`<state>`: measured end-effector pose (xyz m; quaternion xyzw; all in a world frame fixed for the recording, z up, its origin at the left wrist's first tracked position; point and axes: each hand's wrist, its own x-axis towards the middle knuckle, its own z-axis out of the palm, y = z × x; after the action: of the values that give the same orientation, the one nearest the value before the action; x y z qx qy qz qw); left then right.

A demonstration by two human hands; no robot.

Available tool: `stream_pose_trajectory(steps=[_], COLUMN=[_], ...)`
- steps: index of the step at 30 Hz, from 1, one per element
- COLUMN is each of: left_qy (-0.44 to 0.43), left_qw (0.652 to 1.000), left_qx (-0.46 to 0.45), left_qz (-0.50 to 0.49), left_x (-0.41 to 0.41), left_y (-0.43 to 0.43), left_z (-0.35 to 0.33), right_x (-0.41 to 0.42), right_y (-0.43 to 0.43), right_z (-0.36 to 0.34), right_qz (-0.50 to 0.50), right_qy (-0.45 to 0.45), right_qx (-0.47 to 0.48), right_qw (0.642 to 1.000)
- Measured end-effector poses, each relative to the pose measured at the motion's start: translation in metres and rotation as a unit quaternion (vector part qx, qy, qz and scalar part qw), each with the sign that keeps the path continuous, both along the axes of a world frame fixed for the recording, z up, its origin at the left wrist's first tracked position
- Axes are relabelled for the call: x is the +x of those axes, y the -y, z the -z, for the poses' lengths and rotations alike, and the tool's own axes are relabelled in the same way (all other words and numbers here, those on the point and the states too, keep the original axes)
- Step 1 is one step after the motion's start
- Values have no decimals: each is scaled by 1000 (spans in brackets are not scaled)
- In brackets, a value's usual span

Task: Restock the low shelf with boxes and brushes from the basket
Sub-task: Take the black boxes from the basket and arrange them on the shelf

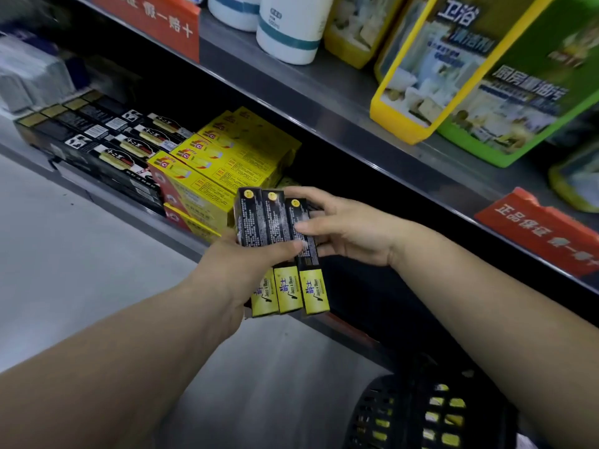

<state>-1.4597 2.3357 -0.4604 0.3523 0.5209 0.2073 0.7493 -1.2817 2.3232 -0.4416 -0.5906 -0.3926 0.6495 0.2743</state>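
Three long black boxes with yellow ends (275, 228) are held side by side in front of the low shelf (181, 241). My left hand (236, 270) grips them from below, thumb across their faces. My right hand (343, 231) holds their right side, thumb on the outer box and fingers behind. The black mesh basket (405, 413) sits at the bottom right with yellow box ends showing through its wall.
On the low shelf lie stacked yellow boxes (220, 166) and rows of black boxes (107, 137) to the left. The shelf above carries white bottles (291, 27), yellow and green packs (453, 76) and red price tags (544, 234). Pale floor (64, 254) spreads at left.
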Motion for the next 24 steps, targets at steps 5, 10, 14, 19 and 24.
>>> stream_pose_trajectory(steps=[5, 10, 14, 19, 24], left_qy=[-32, -32, -21, -17, -25], left_qw=[998, 996, 997, 997, 998], left_qx=[11, 24, 19, 19, 22], left_qz=[-56, -78, -74, -72, -57], left_x=[-3, -5, -1, 0, -2], left_y=[-7, -12, -10, -10, -10], left_z=[3, 4, 4, 4, 7], right_x=[38, 79, 101, 99, 87], right_y=[3, -5, -18, -43, -68], right_z=[14, 34, 45, 63, 89], right_qz=[96, 253, 325, 359, 263], right_qy=[194, 251, 280, 338, 440], right_qx=[-9, 28, 99, 131, 106], right_qw=[976, 934, 898, 860, 852])
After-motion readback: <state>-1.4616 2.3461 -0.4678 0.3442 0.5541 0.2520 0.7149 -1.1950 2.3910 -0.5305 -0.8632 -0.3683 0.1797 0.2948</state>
